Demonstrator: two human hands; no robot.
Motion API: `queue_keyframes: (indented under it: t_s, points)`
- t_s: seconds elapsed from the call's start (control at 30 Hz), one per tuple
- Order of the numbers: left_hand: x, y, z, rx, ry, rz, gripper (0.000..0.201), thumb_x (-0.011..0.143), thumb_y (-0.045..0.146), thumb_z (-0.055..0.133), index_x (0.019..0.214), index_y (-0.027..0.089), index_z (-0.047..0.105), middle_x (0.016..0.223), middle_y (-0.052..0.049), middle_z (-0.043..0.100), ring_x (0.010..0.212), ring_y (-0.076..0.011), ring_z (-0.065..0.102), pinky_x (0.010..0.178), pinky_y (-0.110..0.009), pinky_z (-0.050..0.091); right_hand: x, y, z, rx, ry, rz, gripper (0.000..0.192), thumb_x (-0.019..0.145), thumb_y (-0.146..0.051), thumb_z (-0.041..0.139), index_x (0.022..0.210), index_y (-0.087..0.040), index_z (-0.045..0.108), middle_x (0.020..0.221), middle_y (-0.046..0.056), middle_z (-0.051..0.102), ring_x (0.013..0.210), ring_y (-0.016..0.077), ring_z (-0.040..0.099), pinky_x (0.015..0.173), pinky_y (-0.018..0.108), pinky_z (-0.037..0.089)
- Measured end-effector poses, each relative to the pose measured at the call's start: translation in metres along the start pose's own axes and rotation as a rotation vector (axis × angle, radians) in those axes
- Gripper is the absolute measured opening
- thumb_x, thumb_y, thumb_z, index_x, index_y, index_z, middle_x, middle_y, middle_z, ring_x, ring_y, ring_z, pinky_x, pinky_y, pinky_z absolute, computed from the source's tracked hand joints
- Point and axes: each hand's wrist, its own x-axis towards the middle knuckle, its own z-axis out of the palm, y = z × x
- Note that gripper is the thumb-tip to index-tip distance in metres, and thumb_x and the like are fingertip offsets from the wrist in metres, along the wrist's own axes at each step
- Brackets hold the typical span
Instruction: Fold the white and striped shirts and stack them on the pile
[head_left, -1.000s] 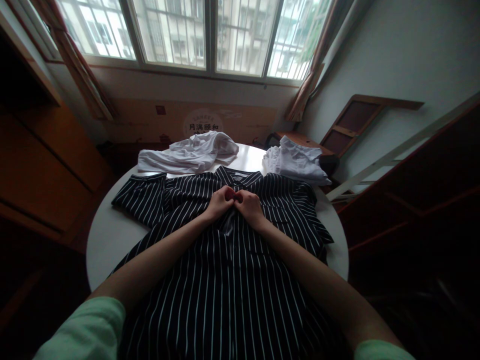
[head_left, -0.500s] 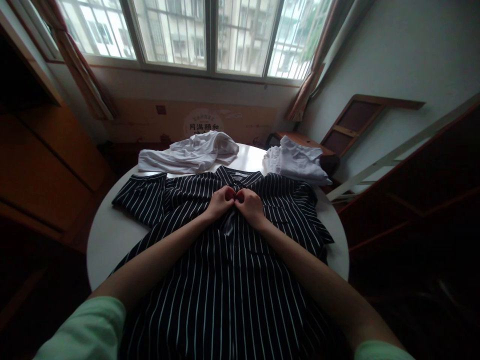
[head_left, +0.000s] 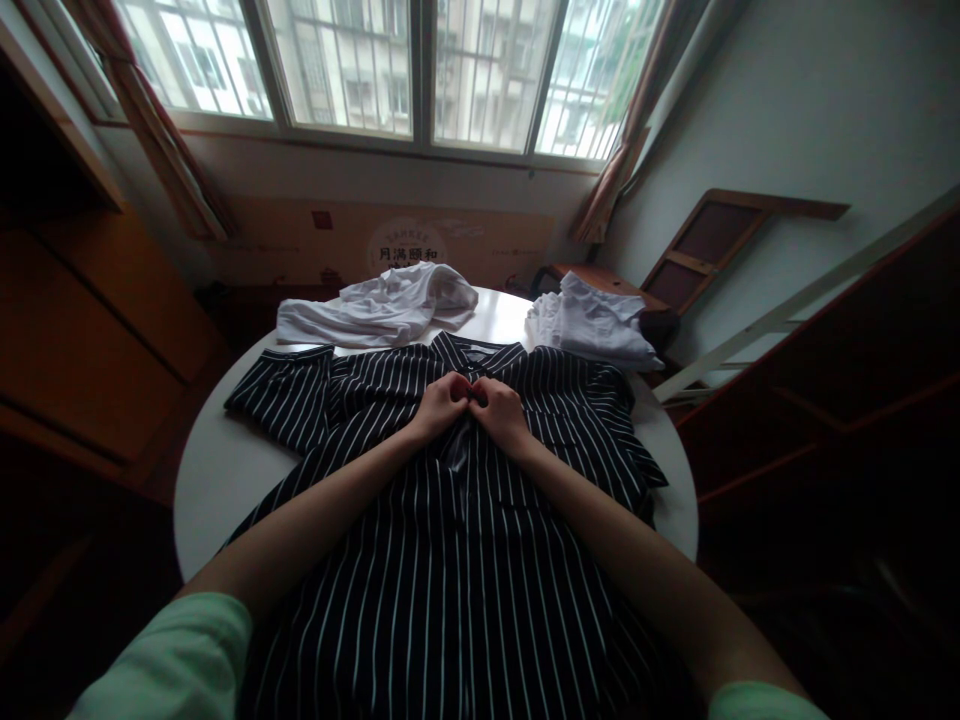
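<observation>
Two sleeves: pale green, at the bottom edge, one on each forearm; both forearms lie over the shirt.
Shirt (head_left: 450, 560): dark with thin white stripes, spread flat with its front up on the bench (head_left: 217, 470); the collar points to the far side, and one short sleeve lies out to the left.
Left hand (head_left: 441, 404): on the shirt just under the collar, fingers (head_left: 459, 386) curled and pinching the cloth at the middle opening.
Right hand (head_left: 499, 410): touching the left hand, fingers also curled and pinching the same place.
White cloth (head_left: 379, 305): crumpled, behind the collar, to the left.
Second white cloth (head_left: 592, 325): at the far right edge of the bench.
Window (head_left: 390, 65): behind, with bars.
</observation>
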Motion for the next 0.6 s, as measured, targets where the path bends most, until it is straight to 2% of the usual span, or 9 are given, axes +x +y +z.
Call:
queue_keyframes:
  t_s: [0.6]
  points:
    - [-0.0002,0.0035,-0.0003,-0.028,-0.008,0.0,0.02,0.062,0.003,0.051,0.076,0.016,0.057,0.068,0.002,0.059,0.066,-0.0112,0.056,0.066,-0.024,0.046,0.0,-0.0014,-0.0032,0.01,-0.037,0.039,0.009,0.073,-0.017,0.054,0.08,-0.016,0.06,0.075,0.004,0.064,0.07,0.0148,0.057,0.067,0.024,0.039]
